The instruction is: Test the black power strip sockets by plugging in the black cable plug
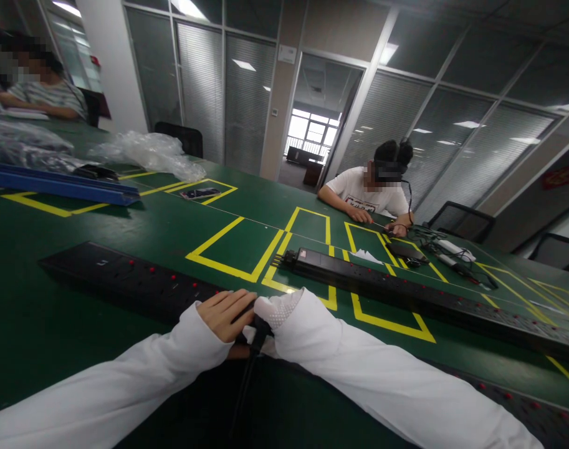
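Note:
A long black power strip (139,280) with red dots lies across the table in front of me. It passes under both hands and continues to the lower right. My left hand (228,315) is bare beyond a white sleeve. Its fingers lie over the strip's top, with part of the thumb showing at the near side, so it grips the strip. My right hand (277,310), in a white dotted glove, is closed at the black plug (260,327) against the strip. A black cable (243,380) hangs down from it. The plug's front is hidden.
A second power strip (372,274) with loose wire ends lies beyond. Yellow tape (219,265) marks the green table (162,224). A blue rail (60,181), clear plastic wrap (148,149) and a phone (200,193) lie left. A person (372,190) works opposite, beside cables (434,240).

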Tool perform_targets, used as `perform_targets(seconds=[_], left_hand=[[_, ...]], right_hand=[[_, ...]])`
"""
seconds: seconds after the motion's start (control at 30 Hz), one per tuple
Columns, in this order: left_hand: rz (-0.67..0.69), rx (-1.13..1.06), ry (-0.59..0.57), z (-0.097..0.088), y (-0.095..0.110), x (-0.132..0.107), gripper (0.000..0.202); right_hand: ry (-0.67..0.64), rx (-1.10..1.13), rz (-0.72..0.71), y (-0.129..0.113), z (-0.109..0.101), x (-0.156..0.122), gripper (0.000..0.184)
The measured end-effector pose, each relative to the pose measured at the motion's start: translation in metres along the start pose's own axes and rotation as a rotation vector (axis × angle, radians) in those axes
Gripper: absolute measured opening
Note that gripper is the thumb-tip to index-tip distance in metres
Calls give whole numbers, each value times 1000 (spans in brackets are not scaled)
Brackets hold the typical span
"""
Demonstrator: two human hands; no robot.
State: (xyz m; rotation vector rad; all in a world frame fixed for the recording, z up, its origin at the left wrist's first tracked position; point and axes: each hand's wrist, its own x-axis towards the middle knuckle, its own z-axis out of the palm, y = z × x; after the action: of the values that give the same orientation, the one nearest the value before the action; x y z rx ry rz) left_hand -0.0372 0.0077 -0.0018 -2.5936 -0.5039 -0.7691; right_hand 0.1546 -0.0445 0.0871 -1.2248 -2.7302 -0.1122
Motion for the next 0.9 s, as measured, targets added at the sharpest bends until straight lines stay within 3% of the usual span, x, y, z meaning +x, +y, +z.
perform_targets(seconds=[0.3,0.6,0.8,0.9], left_hand=[[23,20,-30,-4,0,3,35],[25,-22,-39,-5,-1,4,47],[31,-5,-34,-3,-2,3,45],[35,7,1,-1,-1,3,45]], right_hand=[[-53,-63,96,0,11,6,48],[-25,-88,73,1,11,6,39],[4,-99,79,0,11,5,43],[26,-115,99,-1,12,4,35]])
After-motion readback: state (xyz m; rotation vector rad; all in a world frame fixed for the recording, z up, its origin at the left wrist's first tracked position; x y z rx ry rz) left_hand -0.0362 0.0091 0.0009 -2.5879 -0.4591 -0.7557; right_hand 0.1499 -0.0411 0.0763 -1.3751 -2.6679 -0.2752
